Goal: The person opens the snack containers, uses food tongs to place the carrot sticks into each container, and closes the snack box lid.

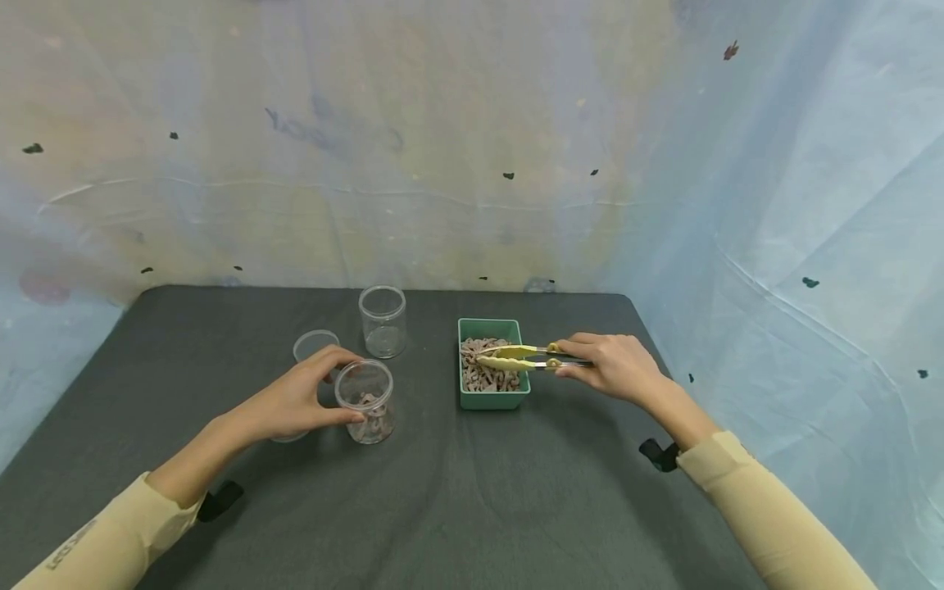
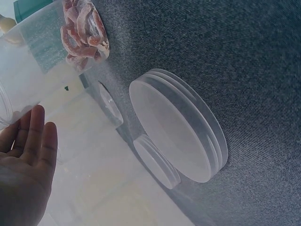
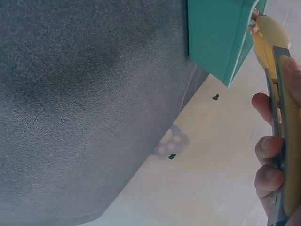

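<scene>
A clear plastic jar [image 1: 374,428] stands at left centre with a few pinkish-brown curled strips [image 2: 83,33] at its bottom. My left hand [image 1: 306,397] holds it, thumb on the near side and fingers on the far side. Yellow-tipped tongs [image 1: 509,364] are gripped by my right hand [image 1: 615,365]. Their tips reach into a green rectangular box [image 1: 492,401], among many similar strips [image 1: 478,379]. The right wrist view shows the fingers [image 3: 269,147] curled against the tongs' handle. Whether the tips pinch a strip is hard to tell.
A second clear jar [image 1: 383,324] stands behind the held one. Clear round lids [image 2: 176,127] lie left of the jars, one partly behind my left hand. The dark cloth-covered table [image 1: 442,508] ends at a pale plastic sheet [image 1: 442,164].
</scene>
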`<state>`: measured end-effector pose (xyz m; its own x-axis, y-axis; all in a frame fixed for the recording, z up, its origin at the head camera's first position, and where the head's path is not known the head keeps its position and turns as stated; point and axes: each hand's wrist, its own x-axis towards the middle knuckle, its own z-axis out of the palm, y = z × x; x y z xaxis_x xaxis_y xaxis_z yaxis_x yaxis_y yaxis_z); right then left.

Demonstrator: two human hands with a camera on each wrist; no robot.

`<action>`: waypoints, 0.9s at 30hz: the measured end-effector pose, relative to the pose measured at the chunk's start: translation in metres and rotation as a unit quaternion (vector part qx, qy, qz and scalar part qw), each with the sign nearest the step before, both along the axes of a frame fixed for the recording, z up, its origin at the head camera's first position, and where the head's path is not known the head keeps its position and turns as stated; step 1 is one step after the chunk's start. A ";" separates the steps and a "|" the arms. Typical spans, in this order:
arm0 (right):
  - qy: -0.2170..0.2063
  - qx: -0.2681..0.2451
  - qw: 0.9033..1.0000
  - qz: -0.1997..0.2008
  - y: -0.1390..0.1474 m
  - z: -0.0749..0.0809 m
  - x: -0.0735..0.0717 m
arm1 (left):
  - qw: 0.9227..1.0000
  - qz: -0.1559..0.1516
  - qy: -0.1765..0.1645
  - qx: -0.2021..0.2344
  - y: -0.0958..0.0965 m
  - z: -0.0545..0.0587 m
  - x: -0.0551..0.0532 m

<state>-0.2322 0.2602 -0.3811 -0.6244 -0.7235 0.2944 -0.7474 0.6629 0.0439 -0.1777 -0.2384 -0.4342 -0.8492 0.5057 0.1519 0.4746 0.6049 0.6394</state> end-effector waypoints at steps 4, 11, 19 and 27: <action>-0.003 -0.035 0.999 -0.007 0.004 0.000 0.002 | 1.000 -0.003 0.003 -0.001 0.000 0.000 0.000; 0.011 -0.080 0.997 -0.018 0.007 0.007 0.003 | 1.000 -0.004 0.003 0.000 0.000 0.001 0.001; 0.008 -0.087 0.996 -0.014 0.004 0.008 0.003 | 1.000 -0.003 0.001 0.002 0.001 0.003 0.001; 0.035 -0.124 0.991 0.037 -0.014 0.016 0.004 | 1.000 -0.005 0.002 0.005 0.001 0.001 0.001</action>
